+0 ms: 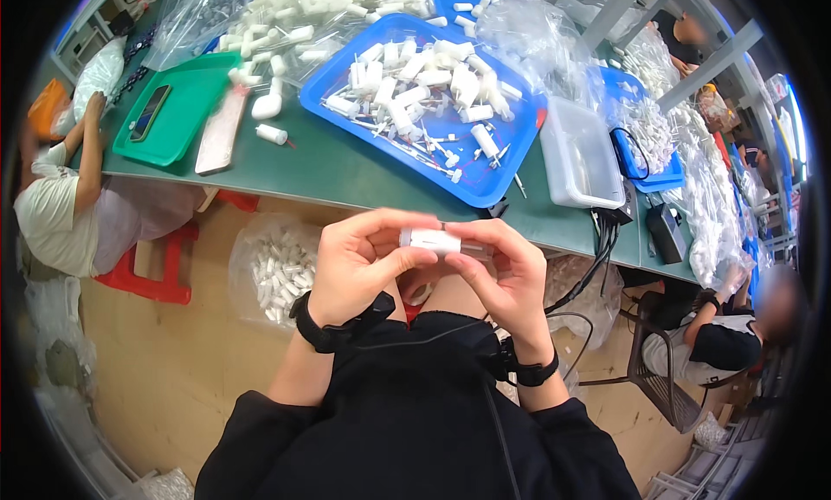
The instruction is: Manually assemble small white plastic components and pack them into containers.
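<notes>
Between my two hands, just off the table's front edge and above my lap, is a small white plastic cylinder (431,241). My left hand (363,256) pinches its left end with thumb and fingers. At its right end, the thumb and forefinger of my right hand (505,270) close on it. Beyond my hands lies a blue tray (512,167) heaped with similar white cylinders, thin rods and fine red wires. One loose white cylinder (271,135) with a red wire rests on the table left of that tray.
The green table (346,188) holds a green tray (177,84) with a phone (151,113), a pink flat case (222,129) and a clear plastic box (576,154). Cables (597,249) hang off the edge. A bag of white cylinders (281,275) stands below. People sit at both sides.
</notes>
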Demonstrator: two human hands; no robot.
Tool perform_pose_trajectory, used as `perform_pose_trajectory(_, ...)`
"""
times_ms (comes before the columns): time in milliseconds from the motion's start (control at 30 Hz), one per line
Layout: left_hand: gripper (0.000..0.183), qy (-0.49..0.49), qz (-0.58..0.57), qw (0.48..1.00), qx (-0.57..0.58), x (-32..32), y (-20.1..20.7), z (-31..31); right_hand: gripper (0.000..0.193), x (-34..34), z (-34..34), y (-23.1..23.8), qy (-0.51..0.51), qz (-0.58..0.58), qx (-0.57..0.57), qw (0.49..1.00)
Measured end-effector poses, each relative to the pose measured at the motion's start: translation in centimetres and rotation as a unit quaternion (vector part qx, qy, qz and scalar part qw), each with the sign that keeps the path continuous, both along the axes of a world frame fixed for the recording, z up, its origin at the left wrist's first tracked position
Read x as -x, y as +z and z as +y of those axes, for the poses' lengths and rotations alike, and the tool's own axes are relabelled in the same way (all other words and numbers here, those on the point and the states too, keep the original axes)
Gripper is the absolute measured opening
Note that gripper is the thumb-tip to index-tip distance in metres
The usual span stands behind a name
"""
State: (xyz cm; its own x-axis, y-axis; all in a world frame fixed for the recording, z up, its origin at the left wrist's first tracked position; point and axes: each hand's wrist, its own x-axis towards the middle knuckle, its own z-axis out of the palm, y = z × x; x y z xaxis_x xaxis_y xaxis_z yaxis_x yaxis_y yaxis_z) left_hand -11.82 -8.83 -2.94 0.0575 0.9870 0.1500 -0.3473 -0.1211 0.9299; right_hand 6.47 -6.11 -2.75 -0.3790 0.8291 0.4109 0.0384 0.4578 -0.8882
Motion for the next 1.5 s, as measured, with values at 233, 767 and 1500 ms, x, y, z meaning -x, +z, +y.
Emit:
perform_pose_trajectory(233, 0.026, 0.034, 0.009, 0.999, -0.030, 0.3, -1.0, 1.5, 0.025, 0.2, 1.3, 1.6, -0.006, -0.021, 0.048, 0.999)
perform_pose_trajectory(767, 0.020, 0.143, 0.220, 0.944, -0.201, -1.4, 1.6, 2.0, 0.025, -0.7, 3.6, 3.7, -0.011, -0.089, -0.129, 0.988)
perform_pose_trajectory(1500, 0.018, 0.099, 0.165, 0.958, -0.212, -1.2, 1.5, 3.2, 0.030, -1.3, 3.1, 2.5, -0.012, -0.029, -0.050, 0.998)
